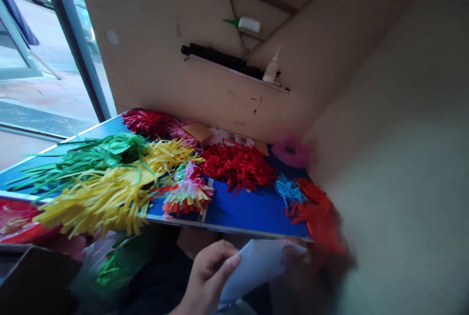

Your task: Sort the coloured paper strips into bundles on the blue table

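Note:
My left hand (214, 273) pinches the left edge of a white sheet of paper (252, 266) between thumb and fingers, in front of the blue table's near edge. At the sheet's upper right corner is my right hand (295, 256), dim and blurred, its fingers closed on the paper. On the blue table (249, 212) above them lie a red fringe bundle (238, 163), a multicoloured fringe piece (188, 190) and a long yellow fringe bundle (106, 198). Orange fringe (315, 212) hangs over the table's right end.
Green fringe (106, 151) lies at the table's left. A wall shelf (234, 68) holds a white glue bottle (271, 70); another bottle (249, 24) lies above it. A red basin (22, 222) and dark box (36, 276) stand lower left. Glass opens onto a street.

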A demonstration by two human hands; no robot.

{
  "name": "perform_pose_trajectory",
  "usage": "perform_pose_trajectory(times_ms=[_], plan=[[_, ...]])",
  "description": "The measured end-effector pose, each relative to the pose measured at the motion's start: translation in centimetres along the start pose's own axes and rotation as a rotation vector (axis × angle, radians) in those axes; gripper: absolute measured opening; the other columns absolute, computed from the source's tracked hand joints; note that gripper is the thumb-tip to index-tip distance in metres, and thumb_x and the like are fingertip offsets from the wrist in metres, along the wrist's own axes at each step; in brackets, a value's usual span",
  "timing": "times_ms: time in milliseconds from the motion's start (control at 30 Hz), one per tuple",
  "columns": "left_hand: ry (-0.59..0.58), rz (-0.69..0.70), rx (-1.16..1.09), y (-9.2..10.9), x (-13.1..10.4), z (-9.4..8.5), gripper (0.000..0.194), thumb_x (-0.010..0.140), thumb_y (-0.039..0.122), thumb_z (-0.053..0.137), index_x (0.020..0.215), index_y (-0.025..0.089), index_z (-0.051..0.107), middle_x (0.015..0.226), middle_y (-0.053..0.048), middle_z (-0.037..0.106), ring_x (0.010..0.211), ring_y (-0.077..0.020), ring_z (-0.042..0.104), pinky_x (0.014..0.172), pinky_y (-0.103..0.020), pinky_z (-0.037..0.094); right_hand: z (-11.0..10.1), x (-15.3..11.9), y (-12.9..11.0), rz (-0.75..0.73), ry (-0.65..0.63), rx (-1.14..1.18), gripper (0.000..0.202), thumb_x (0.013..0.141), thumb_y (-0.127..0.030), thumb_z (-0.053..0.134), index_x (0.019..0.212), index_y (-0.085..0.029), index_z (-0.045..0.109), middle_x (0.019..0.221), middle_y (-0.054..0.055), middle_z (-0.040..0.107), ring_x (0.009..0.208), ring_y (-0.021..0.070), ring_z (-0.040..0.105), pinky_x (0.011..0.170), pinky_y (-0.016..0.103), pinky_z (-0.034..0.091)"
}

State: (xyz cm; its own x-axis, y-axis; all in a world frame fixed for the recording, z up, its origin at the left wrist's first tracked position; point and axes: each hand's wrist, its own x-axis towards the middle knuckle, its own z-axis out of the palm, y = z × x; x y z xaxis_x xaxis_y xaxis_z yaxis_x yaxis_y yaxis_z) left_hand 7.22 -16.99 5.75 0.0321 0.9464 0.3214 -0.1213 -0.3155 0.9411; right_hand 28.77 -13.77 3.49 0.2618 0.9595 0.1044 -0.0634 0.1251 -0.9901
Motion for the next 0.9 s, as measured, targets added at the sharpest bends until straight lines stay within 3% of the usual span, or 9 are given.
perform_pose_trajectory(times_ms=[67, 200, 267, 367, 433, 533, 700, 800, 900], plan=[[0.019, -0.065, 0.03, 0.2, 0.2, -0.5, 0.026, 0.088, 0.038, 0.06, 0.074, 0.018, 0.07, 0.072, -0.004, 0.066, 0.068, -0.0155, 0.062, 0.062, -0.022, 0.049, 0.4, -0.7, 0.2, 0.057, 0.025, 0.044, 0.04, 0.063, -0.058, 0.078, 0.072, -0.021, 0.067, 0.058, 0.003, 0.065, 0.048, 0.0196, 0.058, 0.046, 0.03, 0.047], [-0.067, -0.01, 0.052, 0.6, 0.8, -1.7, 0.029, 0.091, 0.039, 0.056, 0.105, 0.022, 0.075, 0.098, -0.009, 0.073, 0.092, -0.0212, 0.065, 0.083, -0.028, 0.051, 1.0, -1.8, -0.5, 0.039, -0.027, -0.02, 0.032, 0.071, -0.048, 0.076, 0.075, -0.017, 0.07, 0.063, 0.004, 0.066, 0.056, 0.0183, 0.059, 0.052, 0.027, 0.049], [-0.098, -0.038, -0.036, 0.3, 0.9, -2.0, 0.032, 0.09, 0.042, 0.055, 0.098, 0.02, 0.077, 0.099, -0.012, 0.074, 0.094, -0.024, 0.066, 0.084, -0.032, 0.051, 1.1, -1.8, -1.2, -0.014, -0.081, -0.073, 0.032, 0.072, -0.048, 0.075, 0.074, -0.017, 0.071, 0.062, 0.004, 0.066, 0.055, 0.0179, 0.059, 0.052, 0.026, 0.048], [0.0, -0.208, -0.173, -0.7, 0.8, -1.8, 0.038, 0.087, 0.048, 0.057, 0.094, 0.017, 0.078, 0.098, -0.013, 0.074, 0.095, -0.0269, 0.066, 0.083, -0.033, 0.052, 1.5, -1.2, -2.0, -0.089, -0.142, -0.193, 0.03, 0.075, -0.047, 0.073, 0.073, -0.017, 0.074, 0.064, 0.005, 0.069, 0.059, 0.0196, 0.062, 0.056, 0.027, 0.05], [0.082, -0.23, -0.165, -1.3, 0.7, -1.4, 0.047, 0.087, 0.055, 0.054, 0.1, 0.016, 0.076, 0.101, -0.012, 0.074, 0.094, -0.0267, 0.066, 0.082, -0.032, 0.052, 2.0, -0.8, -2.2, -0.119, -0.151, -0.263, 0.03, 0.078, -0.047, 0.071, 0.076, -0.018, 0.075, 0.069, 0.006, 0.072, 0.064, 0.0212, 0.065, 0.062, 0.028, 0.052], [0.135, -0.187, 0.0, -1.7, 1.0, -1.1, 0.049, 0.087, 0.058, 0.053, 0.099, 0.016, 0.074, 0.095, -0.009, 0.074, 0.084, -0.0226, 0.065, 0.077, -0.028, 0.052, 2.5, -0.6, -2.0, -0.132, -0.19, -0.304, 0.032, 0.082, -0.049, 0.067, 0.08, -0.018, 0.075, 0.075, 0.006, 0.073, 0.07, 0.0216, 0.066, 0.068, 0.028, 0.052], [0.124, -0.164, 0.249, -1.3, 1.8, -1.9, 0.044, 0.086, 0.055, 0.055, 0.08, 0.015, 0.073, 0.072, -0.004, 0.069, 0.067, -0.0172, 0.061, 0.065, -0.023, 0.05, 2.6, -0.7, -1.1, -0.015, -0.24, -0.157, 0.053, 0.087, -0.064, 0.052, 0.096, -0.016, 0.073, 0.08, 0.008, 0.072, 0.069, 0.0203, 0.064, 0.062, 0.027, 0.05], [0.12, -0.158, 0.286, -1.5, 2.0, -2.4, 0.046, 0.084, 0.057, 0.057, 0.079, 0.015, 0.073, 0.067, -0.003, 0.067, 0.063, -0.0166, 0.06, 0.061, -0.023, 0.05, 2.5, -0.5, -0.8, -0.013, -0.2, -0.158, 0.057, 0.088, -0.067, 0.049, 0.09, -0.015, 0.074, 0.073, 0.007, 0.069, 0.068, 0.0203, 0.062, 0.063, 0.028, 0.049], [0.12, -0.18, 0.3, -2.1, 2.1, -2.8, 0.048, 0.082, 0.059, 0.058, 0.081, 0.014, 0.074, 0.063, -0.003, 0.066, 0.059, -0.0163, 0.059, 0.058, -0.023, 0.051, 2.1, 0.1, -0.5, -0.055, -0.274, -0.169, 0.057, 0.087, -0.067, 0.05, 0.085, -0.015, 0.075, 0.071, 0.007, 0.069, 0.069, 0.0207, 0.062, 0.066, 0.029, 0.049]])
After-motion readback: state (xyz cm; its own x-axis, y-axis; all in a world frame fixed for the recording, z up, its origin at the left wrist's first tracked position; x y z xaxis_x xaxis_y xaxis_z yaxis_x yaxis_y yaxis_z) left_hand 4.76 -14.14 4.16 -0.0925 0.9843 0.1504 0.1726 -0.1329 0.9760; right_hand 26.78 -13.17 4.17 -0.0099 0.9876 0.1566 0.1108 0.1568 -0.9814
